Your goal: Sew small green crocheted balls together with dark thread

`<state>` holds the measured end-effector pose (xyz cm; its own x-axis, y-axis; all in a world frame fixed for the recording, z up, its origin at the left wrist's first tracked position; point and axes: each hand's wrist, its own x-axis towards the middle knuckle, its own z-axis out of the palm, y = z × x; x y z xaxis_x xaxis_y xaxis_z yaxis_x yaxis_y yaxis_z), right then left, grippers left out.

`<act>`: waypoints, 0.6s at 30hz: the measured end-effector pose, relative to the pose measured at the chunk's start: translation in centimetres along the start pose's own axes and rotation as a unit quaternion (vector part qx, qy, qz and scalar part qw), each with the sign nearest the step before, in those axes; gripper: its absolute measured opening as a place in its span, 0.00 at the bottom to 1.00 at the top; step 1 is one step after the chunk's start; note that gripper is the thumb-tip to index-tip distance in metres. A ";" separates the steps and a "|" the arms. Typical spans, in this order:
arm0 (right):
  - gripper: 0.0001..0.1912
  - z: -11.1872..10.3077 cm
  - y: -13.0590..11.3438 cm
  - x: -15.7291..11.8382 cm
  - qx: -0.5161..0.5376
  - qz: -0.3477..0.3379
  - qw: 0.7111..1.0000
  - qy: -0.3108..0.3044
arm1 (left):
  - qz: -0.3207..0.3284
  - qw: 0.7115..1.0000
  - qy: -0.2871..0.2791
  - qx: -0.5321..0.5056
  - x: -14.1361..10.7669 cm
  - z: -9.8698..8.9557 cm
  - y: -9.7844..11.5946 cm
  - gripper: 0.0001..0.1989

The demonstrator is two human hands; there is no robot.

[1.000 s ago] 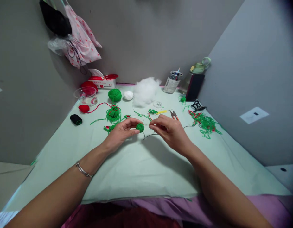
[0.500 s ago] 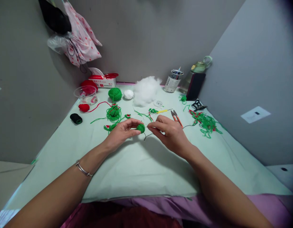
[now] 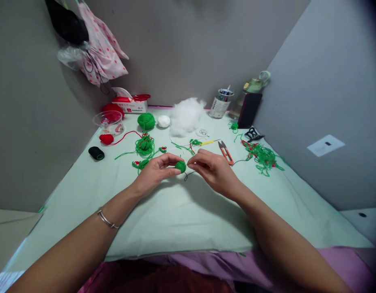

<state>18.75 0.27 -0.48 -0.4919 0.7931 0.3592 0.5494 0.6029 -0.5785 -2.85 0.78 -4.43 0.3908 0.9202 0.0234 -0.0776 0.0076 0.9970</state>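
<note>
Between the thumb and fingers of my left hand (image 3: 157, 169) sits a small round green crocheted piece (image 3: 181, 166). Just to its right, my right hand (image 3: 216, 169) pinches a thin needle-like thing, mostly hidden by the fingertips. A dark thread (image 3: 188, 176) loops below the green piece and passes under my right hand. Beyond my right hand lie orange-handled thread snips (image 3: 226, 154) and a yellow-handled crochet hook (image 3: 208, 143). Small green and red crocheted pieces (image 3: 142, 164) rest beside my left hand.
Behind are a green yarn ball (image 3: 146, 121), a white ball (image 3: 164, 121) and white stuffing (image 3: 188, 117). A can of pens (image 3: 220, 105), a bottle (image 3: 239, 103) and a phone (image 3: 249, 110) stand back right. Yarn scraps (image 3: 264, 158) lie right, a black spool (image 3: 96, 153) left.
The view has shifted slightly. My right fingertips have come a little nearer to the green piece. My left hand keeps its hold.
</note>
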 end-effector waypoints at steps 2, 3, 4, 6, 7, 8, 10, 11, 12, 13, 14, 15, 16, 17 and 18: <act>0.05 0.2 0.1 0.2 0.080 0.052 0.995 0.000 | 0.002 1.000 0.008 -0.013 0.0 0.1 0.1 0.14; 0.05 0.3 0.2 0.2 0.115 0.074 0.991 -0.003 | 0.001 1.000 0.011 -0.017 0.0 0.1 0.1 0.14; 0.06 0.4 0.2 0.3 0.146 0.092 0.985 -0.008 | -0.001 1.000 0.013 -0.020 -0.1 0.2 0.2 0.13; 0.08 0.6 0.3 0.4 0.201 0.109 0.973 -0.016 | -0.003 0.999 0.014 -0.029 -0.1 0.3 0.2 0.13; 0.09 0.8 0.3 0.5 0.224 0.111 0.968 -0.017 | -0.002 0.999 0.013 -0.035 -0.1 0.3 0.2 0.13; 0.11 1.0 0.3 0.5 0.243 0.111 0.964 -0.017 | 0.000 0.999 0.011 -0.040 -0.1 0.4 0.1 0.13; 0.13 1.3 0.3 0.6 0.266 0.112 0.957 -0.010 | 0.005 0.999 0.010 -0.045 -0.1 0.4 0.1 0.14; 0.13 1.4 0.4 0.6 0.269 0.113 0.956 -0.007 | 0.008 0.999 0.011 -0.045 -0.1 0.4 0.0 0.14; 0.13 1.4 0.4 0.6 0.267 0.113 0.957 -0.003 | 0.010 0.999 0.013 -0.044 -0.1 0.4 0.0 0.13; 0.12 1.4 0.5 0.6 0.259 0.111 0.960 0.000 | 0.012 0.999 0.015 -0.044 -0.1 0.4 0.0 0.13; 0.11 1.2 0.6 0.6 0.244 0.103 0.964 0.004 | 0.015 0.999 0.017 -0.043 -0.1 0.4 0.1 0.13; 0.09 1.0 0.7 0.6 0.226 0.091 0.970 0.007 | 0.019 0.999 0.020 -0.042 -0.1 0.4 0.2 0.13; 0.07 0.7 0.8 0.6 0.205 0.076 0.976 0.008 | 0.022 0.999 0.023 -0.040 -0.1 0.4 0.2 0.12; 0.06 0.5 0.8 0.6 0.184 0.058 0.981 0.010 | 0.026 0.999 0.026 -0.039 -0.1 0.4 0.3 0.12; 0.05 0.2 0.9 0.6 0.165 0.040 0.985 0.010 | 0.028 0.998 0.029 -0.038 -0.1 0.4 0.4 0.12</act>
<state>18.85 1.24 -0.95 -0.4403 0.8409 0.3146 0.3347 0.4789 -0.8116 -2.56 0.57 -4.05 0.3311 0.9408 0.0728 -0.1683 -0.0170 0.9856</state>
